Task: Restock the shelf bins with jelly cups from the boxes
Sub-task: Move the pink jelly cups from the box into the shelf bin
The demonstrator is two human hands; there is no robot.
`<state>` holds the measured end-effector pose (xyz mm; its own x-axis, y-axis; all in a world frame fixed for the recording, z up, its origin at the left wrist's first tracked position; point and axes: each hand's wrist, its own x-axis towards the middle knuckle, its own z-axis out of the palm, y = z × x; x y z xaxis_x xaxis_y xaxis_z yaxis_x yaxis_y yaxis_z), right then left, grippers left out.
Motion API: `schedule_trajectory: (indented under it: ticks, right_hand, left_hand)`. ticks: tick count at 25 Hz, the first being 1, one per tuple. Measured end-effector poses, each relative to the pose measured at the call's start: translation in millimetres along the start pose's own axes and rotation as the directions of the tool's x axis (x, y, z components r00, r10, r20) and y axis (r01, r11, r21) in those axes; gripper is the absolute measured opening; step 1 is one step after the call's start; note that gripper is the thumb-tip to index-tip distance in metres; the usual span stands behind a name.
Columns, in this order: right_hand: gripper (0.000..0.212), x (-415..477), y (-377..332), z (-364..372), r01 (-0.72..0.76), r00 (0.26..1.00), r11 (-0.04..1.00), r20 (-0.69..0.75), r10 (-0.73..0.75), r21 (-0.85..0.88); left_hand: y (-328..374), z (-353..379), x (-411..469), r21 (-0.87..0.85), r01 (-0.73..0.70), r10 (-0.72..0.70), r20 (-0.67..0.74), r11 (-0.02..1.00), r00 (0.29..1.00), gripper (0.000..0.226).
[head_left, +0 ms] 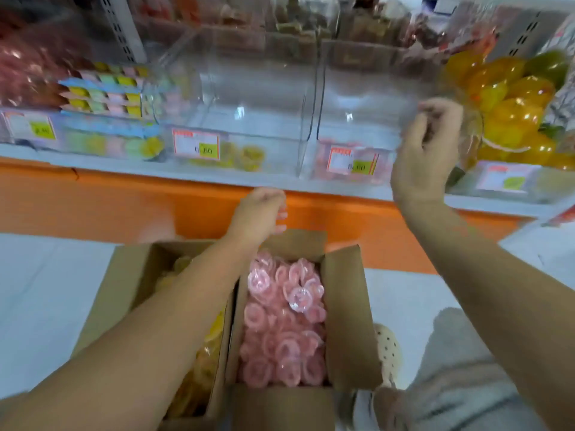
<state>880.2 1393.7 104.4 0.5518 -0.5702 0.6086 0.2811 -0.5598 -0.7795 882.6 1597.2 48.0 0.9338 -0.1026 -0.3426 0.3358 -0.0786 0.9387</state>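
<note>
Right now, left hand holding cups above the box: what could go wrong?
1. The left hand holds pink cups over the far flap of the box; one could slip and fall outside it.
2. That hand is below the divide between the yellow bin and the pink bin; cups may go in the wrong one.
3. The right hand is at the pink bin's rim, grip blurred; it might nudge the bin.
</note>
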Motion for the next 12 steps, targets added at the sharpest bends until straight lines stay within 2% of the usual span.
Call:
schedule_trajectory:
  ticks: [2, 4, 5, 6, 8, 9, 10, 12]
  right_hand:
    - [0.019, -64.9, 16.7, -15.0, -0.067, 0.996, 0.998, 0.063, 0.067, 0.003]
    - [0.014, -128.6, 48.1, -21.6, -0.244, 0.936, 0.962, 0.231, 0.267, -0.124]
    - [0.013, -156.7, 67.1, -22.4, -0.334, 0.854, 0.916, 0.339, 0.394, -0.223]
    - [0.015, -183.3, 89.7, -20.8, -0.382, 0.741, 0.866, 0.453, 0.495, -0.321]
    - [0.013, -217.0, 130.6, -10.9, -0.377, 0.507, 0.812, 0.634, 0.584, -0.446]
    - [0.014, -224.5, 143.2, -3.1, -0.350, 0.415, 0.783, 0.665, 0.621, -0.514]
    - [0.023, -228.8, 157.7, 6.6, -0.323, 0.354, 0.759, 0.672, 0.650, -0.564]
    - [0.046, -226.5, 170.3, 27.3, -0.292, 0.295, 0.734, 0.672, 0.679, -0.613]
  left_hand:
    - [-52.0, 3.5, -5.4, 0.119, 0.191, -0.196, 0.035, 0.974, 0.980, 0.019]
    - [-94.9, 3.2, -13.2, 0.157, 0.350, -0.354, -0.001, 0.923, 0.935, 0.021]
    - [-111.0, 3.2, -17.9, 0.143, 0.423, -0.426, -0.012, 0.895, 0.905, 0.022]
    - [-127.2, 3.0, -19.5, 0.143, 0.473, -0.476, -0.017, 0.869, 0.879, 0.028]
    - [-149.4, 1.6, -14.3, 0.165, 0.481, -0.481, -0.041, 0.861, 0.876, 0.049]
    - [-154.6, 1.1, -9.8, 0.160, 0.461, -0.457, -0.066, 0.873, 0.887, 0.049]
    - [-158.2, 2.1, -2.6, 0.154, 0.441, -0.432, -0.088, 0.884, 0.897, 0.044]
    - [-163.8, 5.8, 16.2, 0.176, 0.419, -0.400, -0.135, 0.891, 0.906, 0.046]
